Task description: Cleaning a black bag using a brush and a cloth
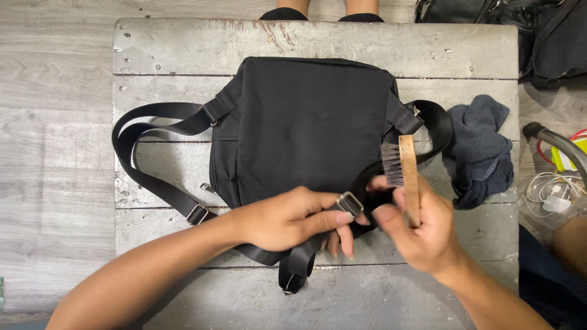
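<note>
A black fabric bag [306,122] lies flat on a worn grey wooden table [318,43], its long black strap [147,177] looping out to the left. My left hand [287,217] pinches the strap at a metal buckle [350,203] near the bag's lower right corner. My right hand [422,232] holds a small wooden-handled brush [403,168], bristles facing left, just above the buckle and the strap end.
A dark blue cloth [483,150] is crumpled at the table's right edge. Cables and a yellow object [562,177] lie on the floor to the right. Black bags [538,30] sit at the top right. Another person's legs [324,9] show beyond the far edge.
</note>
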